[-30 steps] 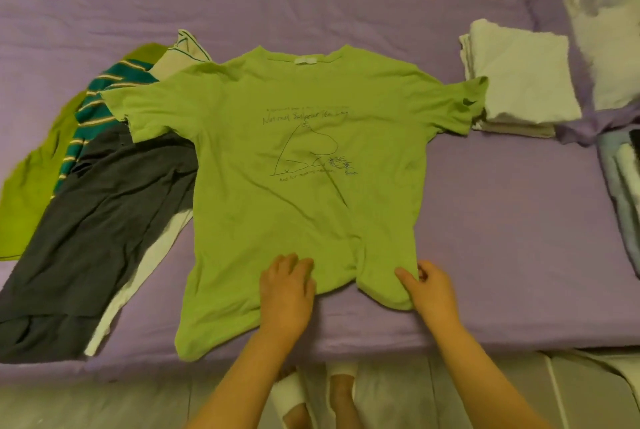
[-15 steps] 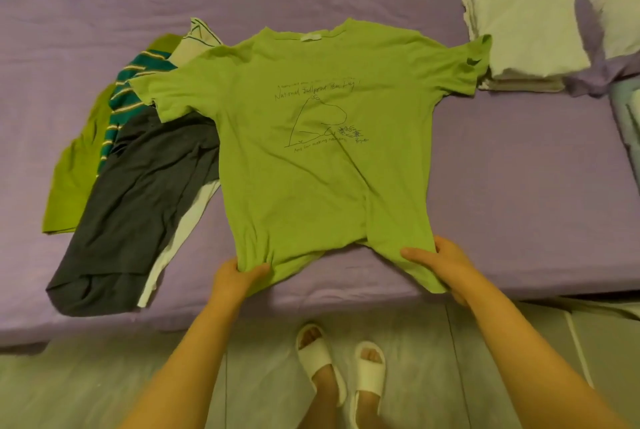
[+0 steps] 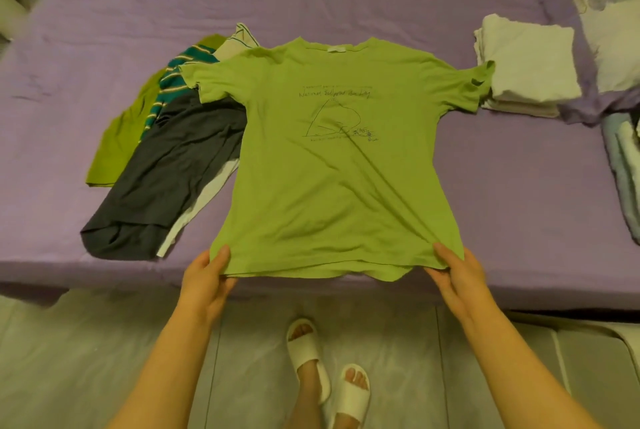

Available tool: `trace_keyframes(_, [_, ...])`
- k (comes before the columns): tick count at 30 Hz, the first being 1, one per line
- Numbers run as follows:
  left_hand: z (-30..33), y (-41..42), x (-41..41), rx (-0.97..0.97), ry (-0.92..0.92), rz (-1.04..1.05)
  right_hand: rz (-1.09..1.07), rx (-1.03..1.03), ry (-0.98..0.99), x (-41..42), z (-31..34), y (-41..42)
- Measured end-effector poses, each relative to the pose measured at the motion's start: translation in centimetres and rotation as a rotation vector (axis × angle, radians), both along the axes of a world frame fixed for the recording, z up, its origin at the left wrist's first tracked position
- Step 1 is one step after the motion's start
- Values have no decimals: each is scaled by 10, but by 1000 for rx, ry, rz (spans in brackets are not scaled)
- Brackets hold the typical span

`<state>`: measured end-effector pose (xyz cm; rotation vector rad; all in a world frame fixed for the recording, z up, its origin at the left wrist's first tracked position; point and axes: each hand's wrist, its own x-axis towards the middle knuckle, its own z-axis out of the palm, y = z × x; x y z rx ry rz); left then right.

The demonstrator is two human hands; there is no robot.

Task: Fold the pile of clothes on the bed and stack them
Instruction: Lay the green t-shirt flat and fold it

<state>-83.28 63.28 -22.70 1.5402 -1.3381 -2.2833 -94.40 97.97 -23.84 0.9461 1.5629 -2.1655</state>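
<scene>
A lime green T-shirt (image 3: 332, 165) with a dark line drawing lies front up on the purple bed (image 3: 519, 207), its hem at the near edge. My left hand (image 3: 207, 276) pinches the hem's left corner, thumb on top. My right hand (image 3: 457, 273) pinches the hem's right corner. The hem is stretched flat between them. To the left lies a loose pile of clothes: a dark grey garment (image 3: 173, 172), a teal striped one (image 3: 173, 82), another green one (image 3: 121, 144). A folded white stack (image 3: 530, 61) sits at the right, touching the shirt's sleeve.
Crumpled white bedding (image 3: 609, 13) lies at the far right corner, and pale blue fabric (image 3: 623, 165) at the right edge. My feet in white slippers (image 3: 329, 376) stand on the grey floor just before the bed.
My left hand moved from the hem's middle to its left corner. Both hands pulled the hem outward and toward me, so the bunched lower edge now lies straight.
</scene>
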Motion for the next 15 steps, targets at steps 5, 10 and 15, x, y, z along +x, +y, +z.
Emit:
trace_keyframes(5, [-3,-3,6,-342,-129,-2,-47,76,-7,3,-3,11])
trace_keyframes(10, [-19,-21,14,-727,-492,-219,77,468,-36,9,-16,27])
trace_keyframes(15, [-31,14,-5,-970,-387,-553,390,992,86,19,-30,21])
